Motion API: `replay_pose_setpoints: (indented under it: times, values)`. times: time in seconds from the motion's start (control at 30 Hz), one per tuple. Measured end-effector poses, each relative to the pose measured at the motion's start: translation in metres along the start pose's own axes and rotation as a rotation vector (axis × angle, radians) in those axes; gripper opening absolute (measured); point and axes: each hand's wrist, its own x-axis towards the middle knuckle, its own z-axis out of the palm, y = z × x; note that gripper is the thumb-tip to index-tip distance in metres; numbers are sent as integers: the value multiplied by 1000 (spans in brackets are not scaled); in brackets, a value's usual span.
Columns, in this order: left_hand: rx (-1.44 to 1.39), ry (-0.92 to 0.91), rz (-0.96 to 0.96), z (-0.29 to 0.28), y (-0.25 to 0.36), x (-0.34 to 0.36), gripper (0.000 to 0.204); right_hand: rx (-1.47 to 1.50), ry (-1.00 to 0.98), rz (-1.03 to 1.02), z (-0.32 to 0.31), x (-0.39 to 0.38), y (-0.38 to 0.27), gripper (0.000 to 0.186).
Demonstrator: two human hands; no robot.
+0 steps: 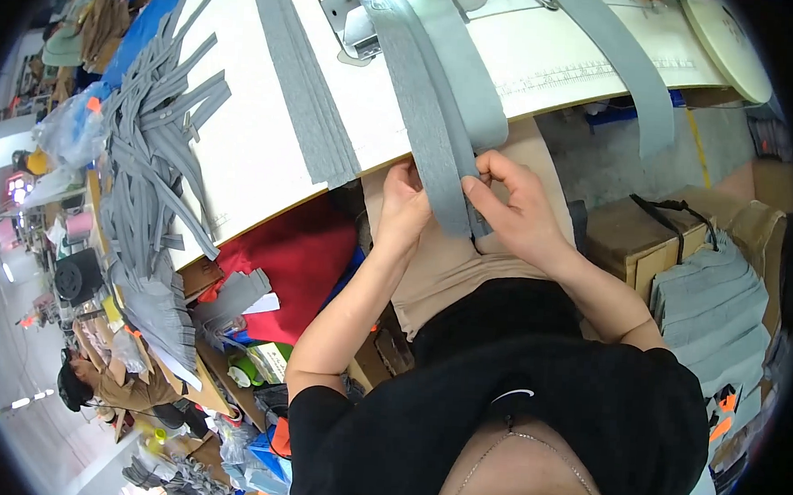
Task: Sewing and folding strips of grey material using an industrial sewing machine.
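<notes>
A long grey fabric strip (422,105) runs from the sewing machine (358,30) over the table's near edge and hangs above my lap. At its left edge my left hand (404,210) grips it, with some fingers hidden behind the cloth. My right hand (522,214) is closed at the right edge of the strip, thumb and forefinger pinched together near its lower end. Beside it, a wider pale grey-green band (464,63) loops down over the table edge. Left of the machine, a flat stack of grey strips (302,81) lies on the white tabletop (242,123).
A tangled heap of grey strips (142,136) spills off the table's left end. Another pale band (622,58) hangs over the edge at right, near a round cream disc (728,45). Folded grey-green cloth (712,300) lies by a cardboard box (626,237). Another person (129,386) is at far left.
</notes>
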Motion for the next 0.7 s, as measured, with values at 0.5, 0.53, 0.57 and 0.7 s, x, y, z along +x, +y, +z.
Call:
replay_pose_setpoints:
  times: [0.5,0.53,0.57,0.7]
  values:
    - [-64,-112,-186,13,16,-19,12,-27,-42,69,-21,-47,19,29]
    - [-58,-127,-263,14,18,-21,13,-40,-30,88,-25,-54,16,29]
    - [-54,-150,-297,15,19,-24,15,-53,-18,106,-27,-60,13,29]
    - [76,-225,-302,19,14,-36,14,-35,-18,79,-29,-77,13,28]
